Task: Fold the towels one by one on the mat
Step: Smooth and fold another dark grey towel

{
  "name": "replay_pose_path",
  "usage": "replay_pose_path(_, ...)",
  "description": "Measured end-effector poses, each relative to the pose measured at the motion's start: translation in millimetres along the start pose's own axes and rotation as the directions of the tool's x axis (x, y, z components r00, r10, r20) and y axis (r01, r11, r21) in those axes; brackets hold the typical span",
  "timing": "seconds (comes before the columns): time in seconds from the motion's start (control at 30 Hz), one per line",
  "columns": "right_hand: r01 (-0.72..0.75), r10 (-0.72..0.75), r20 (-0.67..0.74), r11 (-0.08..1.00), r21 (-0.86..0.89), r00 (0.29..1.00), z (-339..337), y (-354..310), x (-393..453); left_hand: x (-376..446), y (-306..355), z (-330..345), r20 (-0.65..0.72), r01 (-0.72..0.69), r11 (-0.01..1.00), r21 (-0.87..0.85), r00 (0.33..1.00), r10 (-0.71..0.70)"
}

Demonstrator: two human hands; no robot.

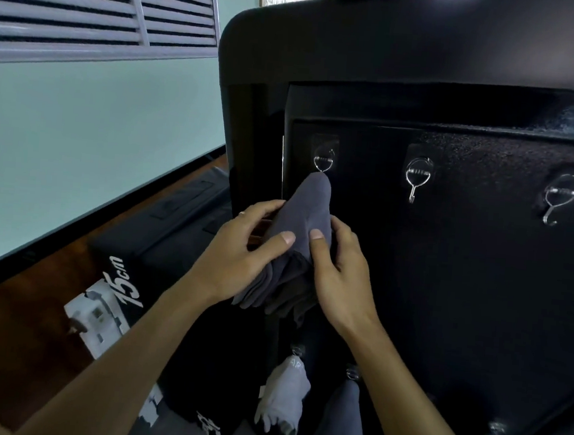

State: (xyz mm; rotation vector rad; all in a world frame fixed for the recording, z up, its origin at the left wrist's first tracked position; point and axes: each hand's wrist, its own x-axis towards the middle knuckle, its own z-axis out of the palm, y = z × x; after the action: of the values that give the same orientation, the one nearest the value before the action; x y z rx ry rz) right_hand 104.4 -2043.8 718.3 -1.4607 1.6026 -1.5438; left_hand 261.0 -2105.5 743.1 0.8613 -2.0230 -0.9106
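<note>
Both hands on the grey towel (pixel 307 225), mid-frame, its top w/ the left hook (pixel 323 161) on the black board (pixel 464 265). Left hand (pixel 242 248) and right hand (pixel 340 266) each pinch it, thumbs in front. I'd lift straight up to clear the hook, no yanking. More towels hang at the bottom of the frame; mat not in view.

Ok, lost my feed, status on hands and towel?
Left hand and right hand both grip the dark grey towel. Towel top at the leftmost hook, not yet folded. Nothing in the way.
</note>
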Motion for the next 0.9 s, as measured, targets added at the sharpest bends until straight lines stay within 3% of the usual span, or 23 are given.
replay_pose_path(0.17, 0.077, -0.069, 0.081, 0.992, -0.105, 0.994, -8, 18, -38, -50, -12, 1, -0.120, -0.048, 0.917, 0.397, 0.987, 0.103)
replay_pose_path(0.33, 0.164, -0.079, 0.260, 0.932, -0.322, 0.962, -15, 62, -80, -120, -34, 44, -0.176, 0.105, 0.794, 0.598, 0.984, 0.003)
replay_pose_path(0.47, 0.273, -0.067, 0.462, 0.877, -0.395, 0.884, -25, 93, -94, -165, -39, 92, -0.170, 0.187, 0.700, 0.689, 0.981, -0.095)
replay_pose_path(0.7, 0.512, -0.112, 0.792, 0.814, -0.274, 0.601, -45, 132, -110, -232, -13, 184, -0.326, 0.437, 0.495, 0.751, 0.897, -0.297)
replay_pose_path(0.9, 0.654, -0.216, 0.919, 0.754, -0.058, 0.331, -65, 150, -161, -300, 37, 267, -0.516, 0.734, 0.246, 0.633, 0.637, -0.572)
